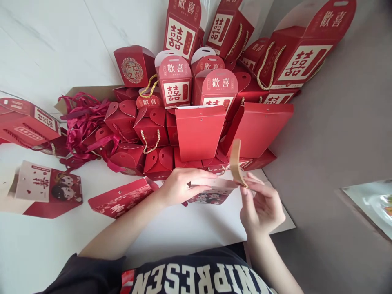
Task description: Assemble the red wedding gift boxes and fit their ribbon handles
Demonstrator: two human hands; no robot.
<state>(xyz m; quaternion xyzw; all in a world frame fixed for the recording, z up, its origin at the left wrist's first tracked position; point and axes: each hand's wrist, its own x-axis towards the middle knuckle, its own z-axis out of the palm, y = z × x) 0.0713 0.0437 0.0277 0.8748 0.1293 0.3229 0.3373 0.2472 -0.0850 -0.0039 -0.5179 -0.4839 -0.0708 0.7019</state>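
A small box with cartoon figures stands on the white table, its pale inner side showing at the top. My left hand rests on the box's upper left part, fingers stretched out to the right. To the right of it, my right hand pinches the lower end of a curved, tan strip between thumb and fingers. That strip rises above the box's right end. Just behind the box, two tall plain red boxes stand on top of other red boxes.
Many red gift boxes are piled at the back. Magenta ribbons lie heaped at the left. A red box and a cartoon-printed box stand on the white table. A grey surface borders the right side.
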